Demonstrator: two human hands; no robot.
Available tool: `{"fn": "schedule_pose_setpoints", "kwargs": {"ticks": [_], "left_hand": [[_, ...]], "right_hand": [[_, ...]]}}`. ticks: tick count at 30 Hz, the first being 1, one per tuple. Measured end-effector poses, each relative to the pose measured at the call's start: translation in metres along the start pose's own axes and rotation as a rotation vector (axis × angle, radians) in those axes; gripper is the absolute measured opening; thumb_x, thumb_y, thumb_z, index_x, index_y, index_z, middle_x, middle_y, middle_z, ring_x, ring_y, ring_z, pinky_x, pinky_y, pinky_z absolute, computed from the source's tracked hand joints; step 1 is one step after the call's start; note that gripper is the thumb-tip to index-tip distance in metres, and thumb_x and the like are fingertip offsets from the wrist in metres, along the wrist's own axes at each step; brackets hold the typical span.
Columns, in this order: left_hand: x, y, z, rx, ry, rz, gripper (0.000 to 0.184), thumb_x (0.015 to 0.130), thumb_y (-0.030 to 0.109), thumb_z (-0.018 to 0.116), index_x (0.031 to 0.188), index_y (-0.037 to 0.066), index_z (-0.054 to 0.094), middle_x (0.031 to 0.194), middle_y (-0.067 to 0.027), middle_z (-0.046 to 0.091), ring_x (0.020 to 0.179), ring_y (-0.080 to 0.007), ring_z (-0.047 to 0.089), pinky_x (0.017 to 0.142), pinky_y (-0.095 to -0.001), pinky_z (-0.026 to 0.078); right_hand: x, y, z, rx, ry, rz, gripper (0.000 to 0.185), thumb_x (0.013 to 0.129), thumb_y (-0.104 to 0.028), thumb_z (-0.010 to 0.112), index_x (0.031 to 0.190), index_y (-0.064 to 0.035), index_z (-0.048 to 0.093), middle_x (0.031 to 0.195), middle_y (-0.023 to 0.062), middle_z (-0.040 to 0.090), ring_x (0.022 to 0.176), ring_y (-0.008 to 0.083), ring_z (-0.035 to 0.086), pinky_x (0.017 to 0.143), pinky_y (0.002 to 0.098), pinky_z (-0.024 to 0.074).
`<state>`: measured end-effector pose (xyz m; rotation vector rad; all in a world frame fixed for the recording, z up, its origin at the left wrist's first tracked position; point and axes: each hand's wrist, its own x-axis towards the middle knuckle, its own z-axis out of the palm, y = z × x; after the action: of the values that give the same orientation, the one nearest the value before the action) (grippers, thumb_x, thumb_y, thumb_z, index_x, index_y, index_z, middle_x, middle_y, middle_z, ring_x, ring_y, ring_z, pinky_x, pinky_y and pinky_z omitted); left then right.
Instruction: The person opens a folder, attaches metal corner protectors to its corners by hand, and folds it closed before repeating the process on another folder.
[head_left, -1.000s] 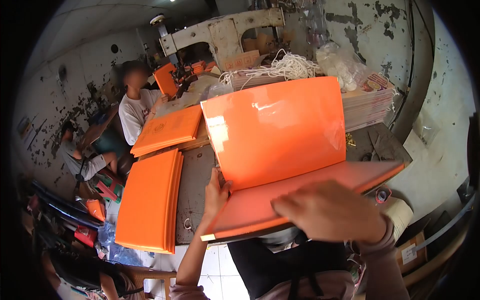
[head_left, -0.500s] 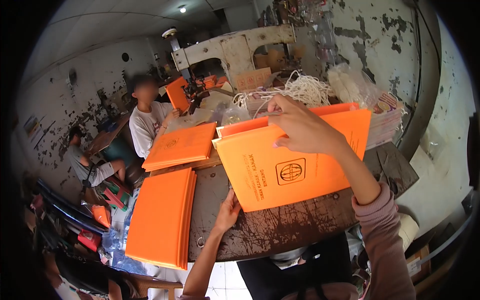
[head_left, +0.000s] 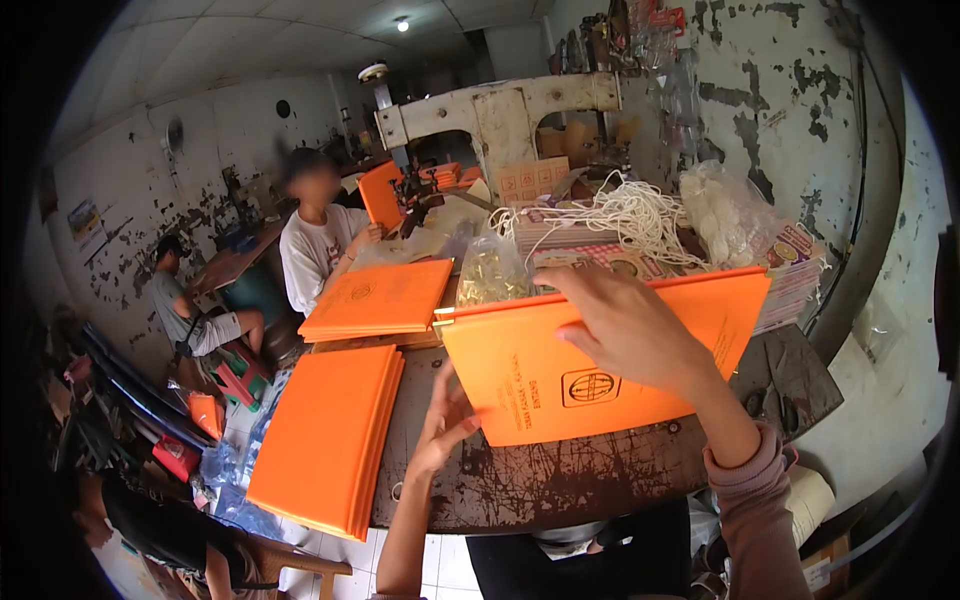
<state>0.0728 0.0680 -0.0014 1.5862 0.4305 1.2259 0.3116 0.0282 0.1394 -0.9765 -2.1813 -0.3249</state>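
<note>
An orange folder (head_left: 650, 400) with a dark round emblem and upside-down lettering stands tilted over the worktable. My right hand (head_left: 635, 335) grips its upper edge, thumb on the front cover and the other fingers over the top. Brass-coloured corner pieces (head_left: 443, 317) show at its upper left. Beside the lower left edge is my left hand (head_left: 440, 430), its fingers apart and pointing up, the thumb side at the folder's edge. A stack of orange folders (head_left: 325, 440) lies left of that hand. Another orange pile (head_left: 380, 298) sits just beyond it.
Behind the folder are a clear bag of brass-coloured pieces (head_left: 492, 275), white cord (head_left: 640, 215) and printed bundles (head_left: 795, 265). Scissors (head_left: 775, 405) lie on the worn dark table (head_left: 570, 490), at right. A pale metal machine (head_left: 500, 115) stands beyond. A co-worker (head_left: 315, 240) holds an orange folder.
The folder's top edges have come closer together and it has tilted. My left hand's fingers have opened and risen along the edge. The camera view has shifted slightly.
</note>
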Motion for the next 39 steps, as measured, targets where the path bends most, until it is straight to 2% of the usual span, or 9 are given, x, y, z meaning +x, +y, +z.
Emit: {"fn": "schedule_pose_setpoints", "kwargs": {"ticks": [4,6,10,26,29,31,34,37,39], "left_hand": [[0.042,0.039,0.024,0.081,0.108,0.306,0.078,0.082,0.021,0.060,0.140,0.012,0.008,0.134,-0.0195,0.035,0.123,-0.0284,0.037,0.098,-0.0385,0.033],[0.061,0.051,0.034,0.051,0.261,0.549,0.057,0.085,0.019,0.058,0.131,0.008,0.027,0.124,-0.0202,0.046,0.115,-0.0250,0.046,0.092,-0.0349,0.039],[0.069,0.040,0.032,0.132,0.285,0.434,0.014,0.088,0.013,0.053,0.093,0.004,0.043,0.096,-0.0175,0.062,0.095,-0.0206,0.059,0.080,-0.0292,0.046],[0.066,0.032,0.032,0.131,0.376,0.590,0.024,0.081,0.013,0.065,0.089,0.003,0.045,0.086,-0.0137,0.060,0.087,-0.0229,0.062,0.076,-0.0312,0.050],[0.073,0.033,0.032,0.227,0.433,0.515,0.027,0.083,0.022,0.062,0.091,0.004,0.044,0.086,-0.0134,0.061,0.084,-0.0190,0.060,0.076,-0.0299,0.048],[0.078,0.032,0.030,0.208,0.408,0.480,0.023,0.085,0.019,0.060,0.091,0.004,0.044,0.084,-0.0090,0.058,0.085,-0.0178,0.060,0.076,-0.0283,0.047],[0.084,0.027,0.027,0.182,0.425,0.494,0.018,0.085,0.016,0.060,0.089,0.004,0.047,0.085,-0.0071,0.056,0.085,-0.0169,0.059,0.075,-0.0270,0.047],[0.088,0.018,0.019,0.161,0.447,0.492,0.012,0.086,0.011,0.057,0.089,0.004,0.047,0.088,-0.0094,0.058,0.085,-0.0180,0.060,0.076,-0.0283,0.047],[0.088,0.017,0.016,0.162,0.437,0.462,0.012,0.087,0.010,0.055,0.089,0.003,0.046,0.092,-0.0168,0.061,0.083,-0.0188,0.060,0.077,-0.0299,0.048]], "right_hand": [[-0.008,-0.007,0.003,-0.222,0.012,-0.042,0.038,0.077,-0.016,0.062,0.112,-0.0053,0.052,0.096,0.0093,0.055,0.088,0.0259,0.054,0.081,0.0381,0.0401],[-0.010,-0.005,0.008,-0.233,0.058,-0.057,0.037,0.076,-0.017,0.062,0.110,-0.0050,0.054,0.090,0.0070,0.055,0.086,0.0235,0.055,0.079,0.0370,0.0400],[-0.009,0.001,0.015,-0.279,0.137,-0.086,0.033,0.075,-0.017,0.062,0.106,-0.0056,0.058,0.083,0.0030,0.055,0.085,0.0173,0.055,0.075,0.0329,0.0391],[-0.009,0.007,0.013,-0.118,0.152,-0.120,0.034,0.069,-0.023,0.066,0.097,-0.0041,0.059,0.084,0.0024,0.056,0.080,0.0167,0.056,0.070,0.0304,0.0434],[0.001,0.023,0.002,-0.037,0.077,-0.112,0.030,0.073,-0.023,0.065,0.096,-0.0046,0.059,0.084,0.0042,0.059,0.078,0.0179,0.057,0.067,0.0313,0.0452],[0.008,0.050,-0.028,0.394,0.026,-0.107,0.029,0.077,-0.019,0.065,0.102,-0.0067,0.059,0.083,0.0033,0.060,0.080,0.0120,0.057,0.067,0.0276,0.0469],[0.016,0.086,-0.114,0.319,-0.256,0.226,0.019,0.085,-0.020,0.057,0.093,-0.0038,0.058,0.073,0.0033,0.059,0.065,0.0106,0.055,0.060,0.0285,0.0466],[0.001,0.127,-0.189,-0.009,-0.625,0.591,0.032,0.086,-0.030,0.054,0.070,-0.0020,0.057,0.056,0.0021,0.052,0.052,0.0106,0.050,0.049,0.0288,0.0412],[-0.033,0.157,-0.219,-0.273,-0.889,0.480,0.042,0.085,-0.037,0.055,0.059,-0.0027,0.053,0.046,0.0004,0.044,0.048,0.0077,0.047,0.045,0.0255,0.0365]]}}
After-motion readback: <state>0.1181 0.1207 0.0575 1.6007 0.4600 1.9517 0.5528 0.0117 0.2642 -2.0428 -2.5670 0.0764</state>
